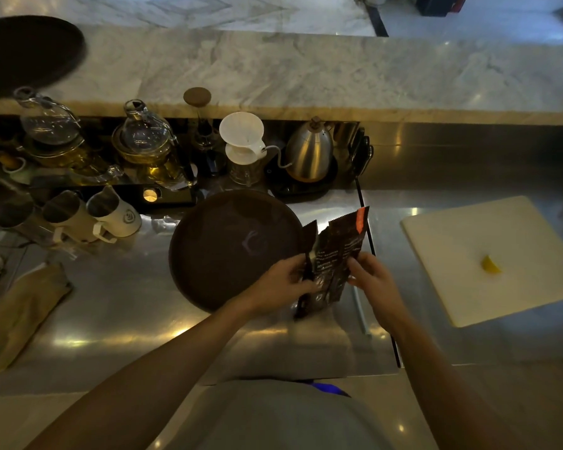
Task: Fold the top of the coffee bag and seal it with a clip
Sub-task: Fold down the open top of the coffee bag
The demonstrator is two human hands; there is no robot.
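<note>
The coffee bag [333, 254], dark with pale print and an orange patch near its top right corner, stands upright and slightly tilted just above the steel counter [117, 319], held between both hands at the right rim of a round dark tray [228, 241]. Its top is open and unfolded, the torn zigzag edge spread in two flaps. The left hand [281, 284] has its fingers [301, 271] closed around the bag's left edge, thumb in front. The right hand [372, 277] pinches the right edge, its fingers [355, 266] curled shut on the foil. No clip can be made out in either hand.

The tray is bare apart from a faint pale mark near its middle. Behind it stand a white pour-over dripper [242, 138] on a glass server and a steel gooseneck kettle [311, 151] on a dark base. To the left are two glass teapots [147, 147] holding yellowish liquid, and nearer the edge three white pitchers [116, 214] lying tilted with their mouths up; what is inside them cannot be told. A crumpled tan cloth [20, 313] lies on the counter at far left.

To the right a white cutting board [488, 254] carries a small yellow wedge [489, 265]. Beyond the work area runs a raised marble ledge [306, 73] with another dark round tray [26, 53] at its left end. The lighting is dim and warm.
</note>
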